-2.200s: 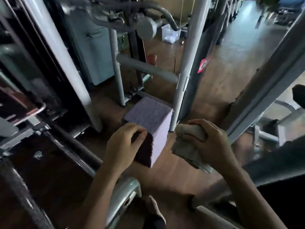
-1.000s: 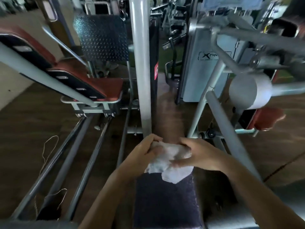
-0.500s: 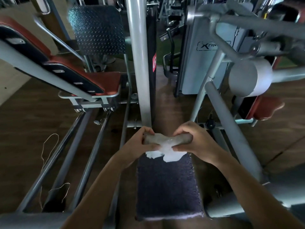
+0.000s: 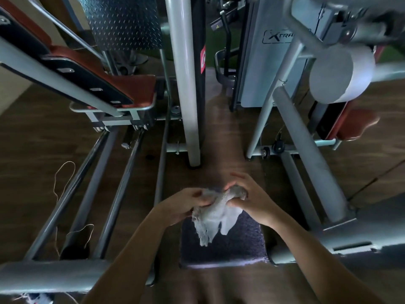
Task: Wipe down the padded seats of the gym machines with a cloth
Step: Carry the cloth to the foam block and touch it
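Observation:
A pale grey cloth [image 4: 213, 212] hangs bunched between both hands, above the far end of a dark purple padded block [image 4: 236, 244] on the floor. My left hand [image 4: 186, 205] pinches the cloth's left end. My right hand [image 4: 252, 200] grips its rolled right end. The cloth's loose corners dangle over the pad without pressing on it. A red-brown padded seat [image 4: 133, 86] of a machine sits at upper left, and another red-brown pad [image 4: 357, 126] shows at the right.
A grey upright post [image 4: 186, 84] stands just beyond the hands. Floor rails [image 4: 105, 194] run along the left. A slanted grey bar [image 4: 311, 156] and a grey roller pad [image 4: 341, 73] are at right. A diamond-plate footplate [image 4: 122, 20] is at the back. Loose string [image 4: 63, 178] lies on the wooden floor.
Since half a second ago the cloth, stretched taut between my hands, has gone slack and bunched; my hands came closer together. Earlier, the view swung to face the machines.

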